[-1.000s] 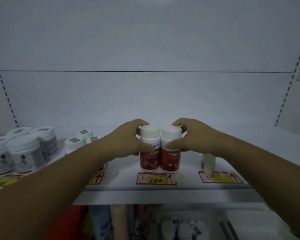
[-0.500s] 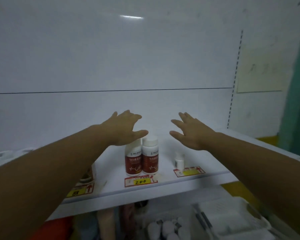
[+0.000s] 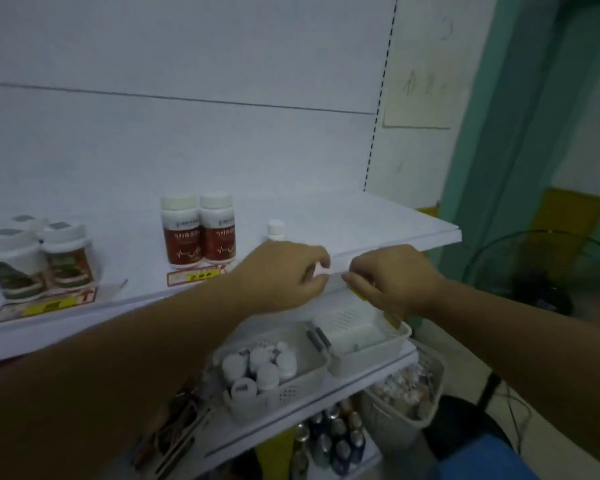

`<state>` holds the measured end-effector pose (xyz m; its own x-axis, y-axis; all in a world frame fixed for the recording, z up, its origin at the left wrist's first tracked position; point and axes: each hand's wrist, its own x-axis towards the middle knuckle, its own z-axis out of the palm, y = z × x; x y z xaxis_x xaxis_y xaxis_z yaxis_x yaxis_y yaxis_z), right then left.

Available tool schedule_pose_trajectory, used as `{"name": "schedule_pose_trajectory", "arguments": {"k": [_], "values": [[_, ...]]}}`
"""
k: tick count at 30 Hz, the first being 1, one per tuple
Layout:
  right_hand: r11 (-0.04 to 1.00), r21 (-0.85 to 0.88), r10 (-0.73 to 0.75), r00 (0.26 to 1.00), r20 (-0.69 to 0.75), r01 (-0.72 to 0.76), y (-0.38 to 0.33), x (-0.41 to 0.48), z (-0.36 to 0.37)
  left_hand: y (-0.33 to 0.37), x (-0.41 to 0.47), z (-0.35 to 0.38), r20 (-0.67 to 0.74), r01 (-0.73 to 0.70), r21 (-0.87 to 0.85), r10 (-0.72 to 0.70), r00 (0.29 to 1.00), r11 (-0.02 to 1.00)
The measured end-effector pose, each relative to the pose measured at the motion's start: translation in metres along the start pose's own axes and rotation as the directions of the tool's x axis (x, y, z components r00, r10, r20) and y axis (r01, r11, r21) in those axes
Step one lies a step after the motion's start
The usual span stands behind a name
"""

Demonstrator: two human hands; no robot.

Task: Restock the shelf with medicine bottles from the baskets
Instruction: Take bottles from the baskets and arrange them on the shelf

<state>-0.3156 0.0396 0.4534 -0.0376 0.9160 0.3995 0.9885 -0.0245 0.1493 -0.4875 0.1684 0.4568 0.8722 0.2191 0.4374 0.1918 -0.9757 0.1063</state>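
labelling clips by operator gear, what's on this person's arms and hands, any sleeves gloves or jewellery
Nothing worn shows. The left hand and right hand are bare, with no gloves, and no ring is visible, though the picture is soft. The left forearm and right forearm are bare up to the frame's edge: no sleeve, cuff, watch or band at either wrist.

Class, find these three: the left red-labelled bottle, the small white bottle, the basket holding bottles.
left red-labelled bottle (image 3: 181, 242): head view, on its red label.
small white bottle (image 3: 275, 227): head view, on its cap.
basket holding bottles (image 3: 290, 394): head view, on its front wall.
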Motion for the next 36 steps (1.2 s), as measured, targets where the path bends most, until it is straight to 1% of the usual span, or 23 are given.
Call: {"name": "schedule_pose_trajectory", "arguments": {"k": [1, 2, 4, 5, 7, 8, 10, 13, 15, 17, 20, 21, 24, 26, 27, 29, 30, 31, 32, 33, 34, 35, 36], "values": [[0.999, -0.032, -0.013, 0.997, 0.075, 0.016, 0.0, -0.009, 0.014, 0.0, -0.01, 0.019, 0.059, 0.007, -0.006, -0.007, 0.998, 1.0], [0.998, -0.052, -0.018, 0.99, 0.142, 0.025, 0.0, -0.015, 0.03, -0.004, -0.02, 0.037, 0.122, 0.048, -0.028, -0.044, 0.992, 0.998], [1.0, -0.021, -0.01, 0.968, 0.25, 0.016, 0.001, -0.022, 0.066, -0.021, -0.039, 0.071, 0.211, 0.226, -0.123, -0.197, 0.958, 0.966], [1.0, 0.016, 0.004, 0.956, 0.293, -0.009, 0.0, -0.023, 0.084, -0.033, -0.048, 0.086, 0.237, 0.338, -0.165, -0.295, 0.926, 0.926], [0.993, 0.095, 0.031, 0.931, 0.363, -0.07, -0.003, -0.02, 0.123, -0.058, -0.065, 0.117, 0.298, 0.541, -0.202, -0.475, 0.828, 0.816], [0.986, 0.134, 0.04, 0.918, 0.394, -0.101, -0.005, -0.018, 0.143, -0.069, -0.073, 0.133, 0.333, 0.616, -0.219, -0.536, 0.776, 0.757], [0.959, 0.221, 0.065, 0.894, 0.444, -0.179, -0.012, -0.012, 0.182, -0.086, -0.088, 0.165, 0.39, 0.722, -0.235, -0.617, 0.683, 0.651], [0.896, 0.359, 0.054, 0.868, 0.494, -0.26, -0.019, -0.004, 0.238, -0.1, -0.101, 0.217, 0.442, 0.812, -0.17, -0.694, 0.569, 0.558], [0.83, 0.453, 0.061, 0.859, 0.508, -0.327, -0.025, -0.002, 0.262, -0.097, -0.107, 0.243, 0.479, 0.829, -0.156, -0.693, 0.539, 0.537], [0.726, 0.556, 0.06, 0.842, 0.536, -0.405, -0.027, 0.004, 0.288, -0.098, -0.108, 0.266, 0.463, 0.834, -0.153, -0.707, 0.535, 0.53], [0.587, 0.643, 0.06, 0.819, 0.571, -0.492, -0.028, 0.013, 0.314, -0.101, -0.105, 0.284, 0.322, 0.827, -0.214, -0.762, 0.562, 0.519], [0.562, 0.647, 0.068, 0.808, 0.585, -0.516, -0.028, 0.016, 0.32, -0.1, -0.104, 0.287, 0.263, 0.822, -0.234, -0.78, 0.568, 0.52], [0.528, 0.631, 0.088, 0.775, 0.625, -0.569, -0.023, 0.025, 0.334, -0.099, -0.1, 0.295, 0.08, 0.788, -0.229, -0.796, 0.6, 0.571], [0.491, 0.63, 0.102, 0.758, 0.645, -0.602, -0.02, 0.029, 0.34, -0.098, -0.097, 0.297, 0.037, 0.798, -0.226, -0.814, 0.58, 0.559], [0.462, 0.637, 0.111, 0.753, 0.649, -0.617, -0.019, 0.029, 0.343, -0.099, -0.097, 0.298, 0.043, 0.814, -0.232, -0.831, 0.555, 0.532], [0.401, 0.656, 0.14, 0.751, 0.646, -0.639, -0.02, 0.026, 0.346, -0.101, -0.098, 0.298, 0.073, 0.833, -0.231, -0.845, 0.53, 0.503], [0.38, 0.663, 0.164, 0.753, 0.638, -0.645, -0.02, 0.025, 0.346, -0.101, -0.097, 0.297, 0.098, 0.838, -0.254, -0.849, 0.519, 0.483], [0.352, 0.676, 0.192, 0.757, 0.625, -0.647, -0.021, 0.023, 0.345, -0.1, -0.095, 0.293, 0.139, 0.842, -0.336, -0.862, 0.487, 0.422], [0.303, 0.701, 0.223, 0.764, 0.606, -0.645, -0.022, 0.023, 0.343, -0.098, -0.092, 0.287, 0.166, 0.825, -0.454, -0.877, 0.45, 0.337], [0.222, 0.741, 0.253, 0.771, 0.584, -0.634, -0.023, 0.024, 0.338, -0.094, -0.089, 0.278, 0.194, 0.79, -0.557, -0.885, 0.423, 0.256], [0.115, 0.781, 0.286, 0.773, 0.566, -0.614, -0.025, 0.025, 0.331, -0.091, -0.087, 0.268, 0.194, 0.752, -0.629, -0.896, 0.399, 0.199], [-0.004, 0.809, 0.32, 0.765, 0.558, -0.588, -0.026, 0.027, 0.323, -0.089, -0.086, 0.257, 0.17, 0.738, -0.65, -0.913, 0.372, 0.18], [-0.112, 0.82, 0.35, 0.75, 0.561, -0.562, -0.027, 0.028, 0.314, -0.087, -0.086, 0.246, 0.148, 0.719, -0.673, -0.921, 0.362, 0.174]]}}
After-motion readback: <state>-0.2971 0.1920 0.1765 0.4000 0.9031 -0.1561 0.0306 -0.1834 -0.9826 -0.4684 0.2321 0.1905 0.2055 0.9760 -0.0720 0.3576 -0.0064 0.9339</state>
